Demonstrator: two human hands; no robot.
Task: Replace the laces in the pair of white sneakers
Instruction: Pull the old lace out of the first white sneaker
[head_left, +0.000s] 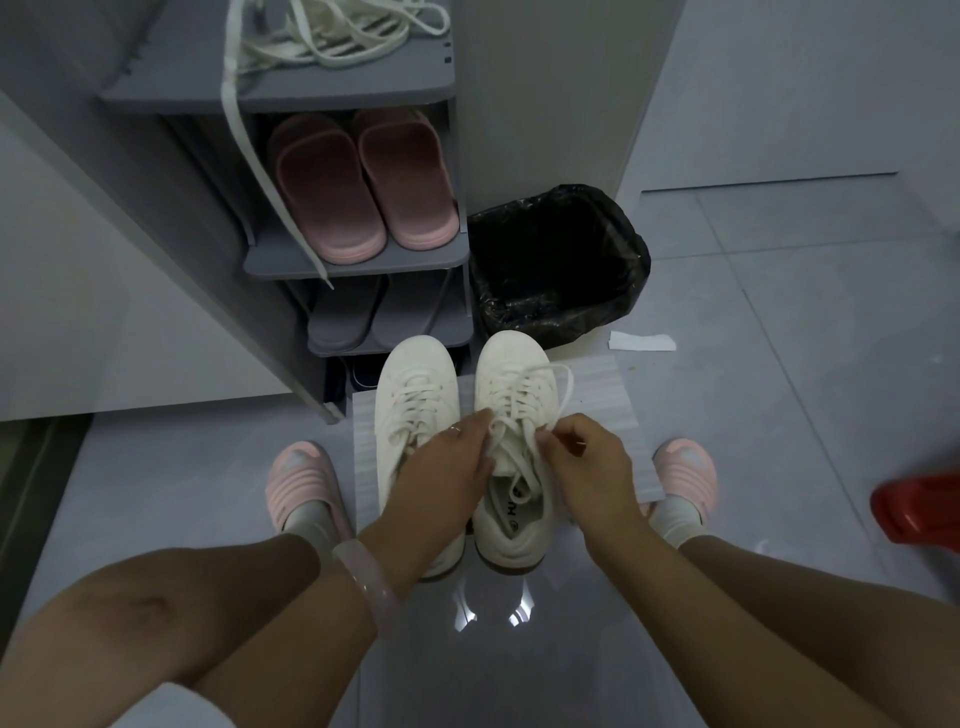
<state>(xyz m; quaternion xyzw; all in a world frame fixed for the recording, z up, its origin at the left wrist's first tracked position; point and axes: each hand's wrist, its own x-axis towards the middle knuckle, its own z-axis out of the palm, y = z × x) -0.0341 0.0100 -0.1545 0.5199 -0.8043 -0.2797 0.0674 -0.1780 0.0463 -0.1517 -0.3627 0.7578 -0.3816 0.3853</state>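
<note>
Bare knees (156, 613) frame the bottom of the view, the person crouched over two white sneakers (415, 395) standing side by side on a pale sheet (602, 395), toes toward a grey rack (353, 260). Both hands work at the right sneaker (511, 379). Her left hand (447, 467), with a ring and a pale bangle (363, 577), lies across the gap between the shoes, fingertips pinching the lace (519, 415) at its upper eyelets. Her right hand (587, 457) has fingers curled, pinching a lace end beside the tongue; a loop arcs up over the toe. Spare laces (332, 36) are heaped on the rack's top, one strand hanging down past pink slippers (363, 182). Just right of the rack stands a black-lined bin (556, 265).
</note>
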